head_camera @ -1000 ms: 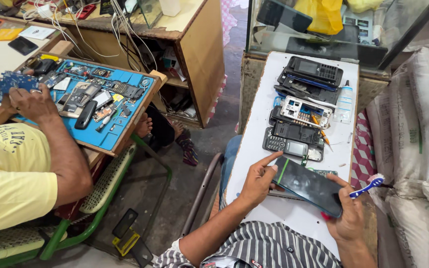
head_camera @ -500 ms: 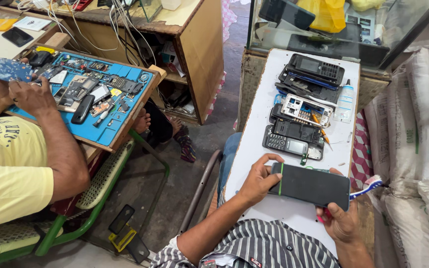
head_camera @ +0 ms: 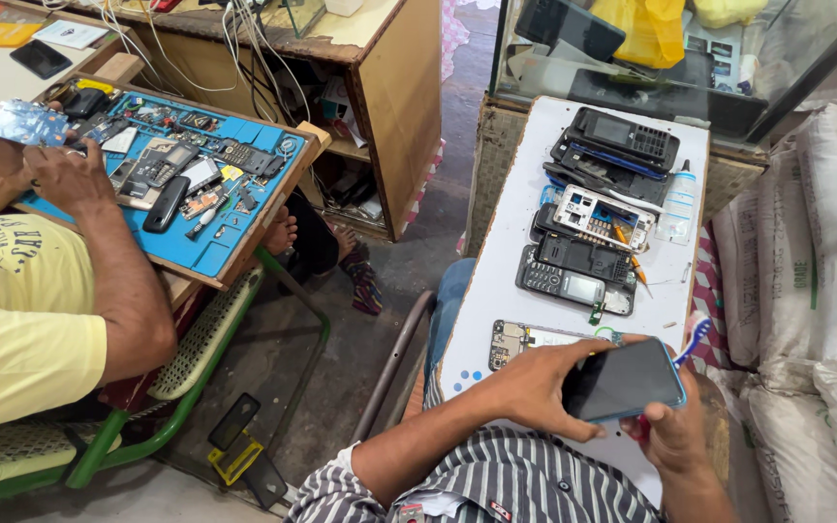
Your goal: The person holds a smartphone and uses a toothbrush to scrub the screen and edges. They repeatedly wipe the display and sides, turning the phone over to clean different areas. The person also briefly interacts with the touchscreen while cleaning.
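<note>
Both my hands hold a dark smartphone [head_camera: 622,380] with a blue edge, screen up, low over the near end of a white board [head_camera: 496,281]. My left hand [head_camera: 533,389] wraps its left end, thumb on the glass. My right hand [head_camera: 675,438] supports the right end from beneath and also grips a toothbrush [head_camera: 695,332], whose bristled head sticks up behind the phone. A bare phone circuit board [head_camera: 518,339] lies on the board just beyond my left hand.
Further up the board lie several opened keypad phones [head_camera: 588,208] and a small clear bottle [head_camera: 680,203]. At left a person in a yellow shirt [head_camera: 12,320] works over a blue mat [head_camera: 196,247] of phone parts. White sacks [head_camera: 806,291] line the right. A glass cabinet [head_camera: 651,48] stands behind.
The smartphone has tilted from standing on edge to lying flatter, and my hands have closed in around it. The person at left has brought a part up in their hands.
</note>
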